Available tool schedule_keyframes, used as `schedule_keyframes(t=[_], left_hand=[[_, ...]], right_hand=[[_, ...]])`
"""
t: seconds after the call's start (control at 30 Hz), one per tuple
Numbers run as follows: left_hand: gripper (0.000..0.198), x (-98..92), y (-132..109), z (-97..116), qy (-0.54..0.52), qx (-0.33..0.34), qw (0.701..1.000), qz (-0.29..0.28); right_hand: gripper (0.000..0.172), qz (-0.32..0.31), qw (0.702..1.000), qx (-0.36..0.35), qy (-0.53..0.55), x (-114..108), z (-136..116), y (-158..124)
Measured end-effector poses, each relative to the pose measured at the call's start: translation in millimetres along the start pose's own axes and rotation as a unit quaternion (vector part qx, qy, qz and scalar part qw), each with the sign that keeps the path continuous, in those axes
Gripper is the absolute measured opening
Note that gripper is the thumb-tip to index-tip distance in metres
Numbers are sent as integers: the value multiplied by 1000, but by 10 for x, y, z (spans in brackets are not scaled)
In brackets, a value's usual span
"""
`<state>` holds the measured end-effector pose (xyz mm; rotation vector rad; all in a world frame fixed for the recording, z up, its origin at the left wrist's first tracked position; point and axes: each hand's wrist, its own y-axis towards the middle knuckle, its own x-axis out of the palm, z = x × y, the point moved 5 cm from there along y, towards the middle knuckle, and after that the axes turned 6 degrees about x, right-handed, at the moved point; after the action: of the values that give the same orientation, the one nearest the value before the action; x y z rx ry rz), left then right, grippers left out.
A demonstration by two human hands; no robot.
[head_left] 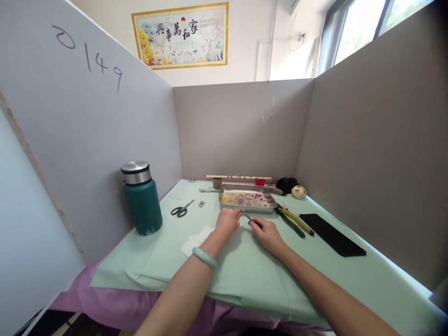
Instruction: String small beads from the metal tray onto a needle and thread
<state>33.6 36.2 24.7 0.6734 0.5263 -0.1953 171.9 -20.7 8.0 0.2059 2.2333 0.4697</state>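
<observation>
**Pale green cloth [168, 261] between grey partitions [241, 130]: close work at the fingertips**

Left hand [228, 221]: fingertips drawn together in a pinch beside the tip of a slim metal tool [248, 216]; cannot tell what, if anything, between them. Right hand [268, 234]: fingers wrapped round the tool's near end, tip angled forward and left, toward the pinch. Best, as a judgement, to keep both wrists low, steady the left and steer only with the right.

Just beyond, a metal tray [261, 210] of small beads [245, 199]: mind the rim to avoid a spill. Under the bangle [204, 257], avoid dragging the white paper [196, 239]. Farther out, scissors [182, 210] left, pliers [297, 221] right: leave well aside.
</observation>
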Motion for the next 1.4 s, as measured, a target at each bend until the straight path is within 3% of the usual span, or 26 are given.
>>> schedule_keyframes(t=[0.27,0.53,1.0,1.4], left_hand=[[20,25,-6,17,-25,-19,1000,2],[21,70,-1,-62,-115,-54,990,-57],[29,34,9,-192,-336,-128,932,-46],[29,48,-35,-204,-439,-164,878,-99]], right_hand=[[27,-12,999,13,32,-1,49,27],[26,10,999,-6,49,-21,37,-22],[22,71,996,-20,46,-33,129,14],[24,61,996,-35,58,2,141,41]])
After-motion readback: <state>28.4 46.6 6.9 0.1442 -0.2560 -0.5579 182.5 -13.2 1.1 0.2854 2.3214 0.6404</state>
